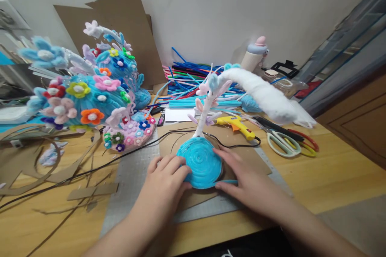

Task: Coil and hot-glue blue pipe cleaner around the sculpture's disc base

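A round blue base [199, 161], coiled from fuzzy strip, lies on brown cardboard [241, 160] over a grey cutting mat [128, 186]. From its back edge rises a white stem [206, 113] with small pink and blue petals, bending right into a thick white wrapped arm [256, 92]. My left hand [167, 180] grips the base's left edge, fingers curled on top. On the right side my right hand [245, 182] holds the base's edge between thumb and fingers, with a loose blue strip end [230, 182] by the thumb.
A yellow glue gun [237, 125] and scissors [283, 143] lie behind right, a black cable crossing the table [340, 164]. Blue craft pieces with flowers [87, 98] stand left, near cardboard scraps [92, 191]. Pipe cleaners [189, 84] are piled by the wall.
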`<state>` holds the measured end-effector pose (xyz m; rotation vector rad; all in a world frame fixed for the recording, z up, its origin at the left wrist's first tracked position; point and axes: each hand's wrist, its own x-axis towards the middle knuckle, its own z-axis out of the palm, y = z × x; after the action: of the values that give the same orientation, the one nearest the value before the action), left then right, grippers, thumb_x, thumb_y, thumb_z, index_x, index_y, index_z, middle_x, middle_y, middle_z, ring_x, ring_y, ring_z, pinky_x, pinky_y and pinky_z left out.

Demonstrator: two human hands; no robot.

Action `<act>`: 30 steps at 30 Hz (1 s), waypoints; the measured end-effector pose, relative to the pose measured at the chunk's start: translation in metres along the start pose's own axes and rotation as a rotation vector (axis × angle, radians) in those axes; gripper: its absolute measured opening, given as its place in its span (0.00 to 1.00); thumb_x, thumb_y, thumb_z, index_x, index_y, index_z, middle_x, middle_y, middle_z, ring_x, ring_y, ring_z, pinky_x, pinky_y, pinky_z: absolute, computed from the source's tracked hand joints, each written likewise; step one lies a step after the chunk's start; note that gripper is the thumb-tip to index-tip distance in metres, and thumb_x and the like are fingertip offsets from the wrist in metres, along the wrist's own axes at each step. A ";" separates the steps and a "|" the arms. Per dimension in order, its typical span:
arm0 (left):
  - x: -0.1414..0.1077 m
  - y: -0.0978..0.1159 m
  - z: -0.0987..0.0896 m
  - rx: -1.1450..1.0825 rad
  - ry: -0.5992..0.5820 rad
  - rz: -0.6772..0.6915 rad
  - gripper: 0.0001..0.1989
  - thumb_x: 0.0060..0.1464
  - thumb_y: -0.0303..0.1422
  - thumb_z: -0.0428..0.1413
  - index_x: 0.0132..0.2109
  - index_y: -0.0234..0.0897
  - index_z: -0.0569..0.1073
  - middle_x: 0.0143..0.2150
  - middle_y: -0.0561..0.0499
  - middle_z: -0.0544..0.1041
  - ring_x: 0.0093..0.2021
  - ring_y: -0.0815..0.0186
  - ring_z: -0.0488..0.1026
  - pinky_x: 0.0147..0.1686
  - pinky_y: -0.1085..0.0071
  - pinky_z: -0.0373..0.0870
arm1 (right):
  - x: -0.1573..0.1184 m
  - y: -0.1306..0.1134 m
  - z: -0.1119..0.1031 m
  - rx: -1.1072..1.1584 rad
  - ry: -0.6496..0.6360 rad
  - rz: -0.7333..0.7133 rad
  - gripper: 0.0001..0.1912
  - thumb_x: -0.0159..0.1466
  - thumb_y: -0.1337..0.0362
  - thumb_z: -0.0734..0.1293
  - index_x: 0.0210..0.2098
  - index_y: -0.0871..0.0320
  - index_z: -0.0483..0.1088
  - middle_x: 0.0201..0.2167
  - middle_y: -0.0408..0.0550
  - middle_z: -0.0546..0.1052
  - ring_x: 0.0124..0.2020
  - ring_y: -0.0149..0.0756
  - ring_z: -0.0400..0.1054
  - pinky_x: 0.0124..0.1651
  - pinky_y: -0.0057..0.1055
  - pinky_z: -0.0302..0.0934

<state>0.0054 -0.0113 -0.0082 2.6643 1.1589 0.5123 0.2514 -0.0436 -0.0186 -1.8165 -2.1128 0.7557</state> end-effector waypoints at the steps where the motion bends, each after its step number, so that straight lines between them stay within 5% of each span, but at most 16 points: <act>1: 0.000 0.000 -0.001 -0.002 -0.003 0.020 0.08 0.54 0.27 0.60 0.41 0.42 0.72 0.45 0.53 0.75 0.48 0.56 0.69 0.47 0.57 0.55 | 0.001 -0.001 0.001 0.001 0.006 0.001 0.39 0.60 0.52 0.66 0.67 0.49 0.49 0.69 0.53 0.49 0.66 0.53 0.52 0.61 0.56 0.56; 9: -0.004 0.002 -0.005 -0.095 -0.063 0.091 0.10 0.56 0.25 0.58 0.45 0.41 0.71 0.42 0.51 0.75 0.43 0.59 0.68 0.41 0.62 0.63 | -0.030 -0.013 -0.009 -0.043 0.036 0.068 0.34 0.60 0.53 0.66 0.63 0.53 0.57 0.67 0.56 0.54 0.58 0.57 0.63 0.54 0.55 0.63; 13: -0.001 0.002 -0.003 -0.116 -0.133 0.066 0.06 0.57 0.26 0.58 0.41 0.41 0.72 0.41 0.52 0.74 0.42 0.59 0.69 0.40 0.62 0.62 | -0.048 -0.022 -0.020 0.078 -0.174 -0.009 0.26 0.59 0.59 0.68 0.57 0.50 0.66 0.56 0.50 0.71 0.54 0.47 0.68 0.54 0.43 0.66; 18: 0.005 -0.006 0.002 -0.193 -0.126 0.051 0.02 0.58 0.28 0.57 0.38 0.41 0.73 0.39 0.52 0.75 0.41 0.60 0.69 0.39 0.64 0.60 | -0.056 -0.026 -0.027 0.153 -0.319 -0.136 0.21 0.60 0.61 0.69 0.53 0.47 0.71 0.50 0.46 0.75 0.50 0.41 0.70 0.53 0.36 0.65; 21: 0.006 -0.010 0.002 -0.217 -0.117 0.076 0.01 0.59 0.32 0.58 0.38 0.42 0.74 0.38 0.53 0.75 0.41 0.61 0.69 0.40 0.64 0.58 | -0.051 -0.012 -0.030 0.154 -0.180 -0.154 0.14 0.63 0.57 0.66 0.47 0.50 0.74 0.47 0.46 0.77 0.49 0.39 0.70 0.52 0.34 0.64; 26: 0.006 -0.013 0.001 -0.198 -0.112 0.101 0.03 0.59 0.35 0.58 0.38 0.42 0.75 0.38 0.53 0.76 0.41 0.62 0.69 0.41 0.64 0.57 | -0.007 0.038 -0.047 -0.031 0.326 0.088 0.15 0.65 0.55 0.59 0.34 0.55 0.74 0.34 0.46 0.78 0.34 0.37 0.72 0.36 0.31 0.65; 30: 0.008 -0.012 0.000 -0.201 -0.102 0.114 0.04 0.60 0.34 0.56 0.37 0.42 0.75 0.37 0.52 0.75 0.41 0.62 0.69 0.41 0.64 0.58 | 0.044 0.070 -0.066 -0.178 0.407 0.194 0.14 0.62 0.59 0.62 0.42 0.59 0.74 0.40 0.52 0.77 0.37 0.40 0.72 0.40 0.32 0.63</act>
<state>0.0024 0.0030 -0.0105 2.5594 0.8823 0.4781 0.3356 0.0195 -0.0070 -2.0781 -1.8045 0.2087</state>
